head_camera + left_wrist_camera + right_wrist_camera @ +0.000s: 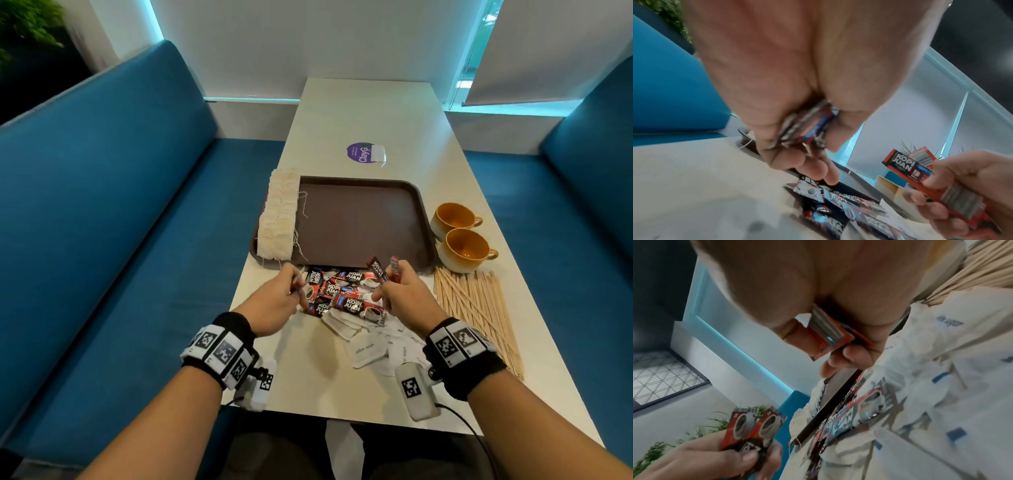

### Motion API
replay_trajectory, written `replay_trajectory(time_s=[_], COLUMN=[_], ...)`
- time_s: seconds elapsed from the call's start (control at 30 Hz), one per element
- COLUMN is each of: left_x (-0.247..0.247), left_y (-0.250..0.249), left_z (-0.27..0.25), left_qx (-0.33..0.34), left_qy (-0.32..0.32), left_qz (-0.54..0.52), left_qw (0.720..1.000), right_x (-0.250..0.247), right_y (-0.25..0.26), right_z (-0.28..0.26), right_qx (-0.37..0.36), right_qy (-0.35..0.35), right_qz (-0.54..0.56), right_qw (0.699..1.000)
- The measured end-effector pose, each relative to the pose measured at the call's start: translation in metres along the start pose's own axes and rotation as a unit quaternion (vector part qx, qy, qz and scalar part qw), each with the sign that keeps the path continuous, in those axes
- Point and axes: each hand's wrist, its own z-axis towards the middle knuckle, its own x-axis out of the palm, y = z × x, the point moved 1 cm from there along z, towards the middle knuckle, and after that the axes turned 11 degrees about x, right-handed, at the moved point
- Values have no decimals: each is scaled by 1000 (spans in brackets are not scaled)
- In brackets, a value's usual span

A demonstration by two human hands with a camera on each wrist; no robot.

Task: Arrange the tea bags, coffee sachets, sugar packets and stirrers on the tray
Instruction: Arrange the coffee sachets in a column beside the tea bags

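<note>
- Rectangular plastic tray (359, 219): mid-table.
- Row of paper tea bags (278, 219): on tray's left edge, running near to far.
- Heap of foil coffee sachets (342, 293): just near of tray.
- Paper sugar packets (368, 349): near of sachets.
- Wooden stirrers (476, 308): right of sachets.
- Two ceramic cups (460, 236): right of tray, far of stirrers.

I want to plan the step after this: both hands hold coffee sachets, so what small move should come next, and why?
Probably carry the sachets in the right hand and left hand to the tray: its middle is bare, tea bags fill only its left edge.
</note>
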Motion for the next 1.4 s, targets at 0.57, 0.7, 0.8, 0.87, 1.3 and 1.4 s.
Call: replay_trajectory(time_s=[0.57, 0.7, 0.8, 0.87, 1.3, 1.4], left_x=[22, 18, 13, 9, -10, -7], left_y=[25, 30, 31, 30, 25, 24], left_z=[59, 52, 43, 35, 28, 40], left_qx=[-114, -106, -104, -102, -102, -109], left_qy=[-60, -49, -16, -2, -60, -52], left_qz=[143, 105, 108, 109, -34, 41], left_qw=[981, 988, 989, 989, 992, 992], right_x=[19, 21, 22, 21, 11, 16], right_y=[-4, -8, -6, -5, 11, 13], right_z=[17, 19, 18, 15, 14, 22], right_qx=[-36, -45, -53, -59, -82, -73], right_qy=[-24, -41, -42, -31, 24, 42], right_qz=[-321, -383, -390, -364, -156, -188], right_qw=[946, 922, 918, 929, 984, 979])
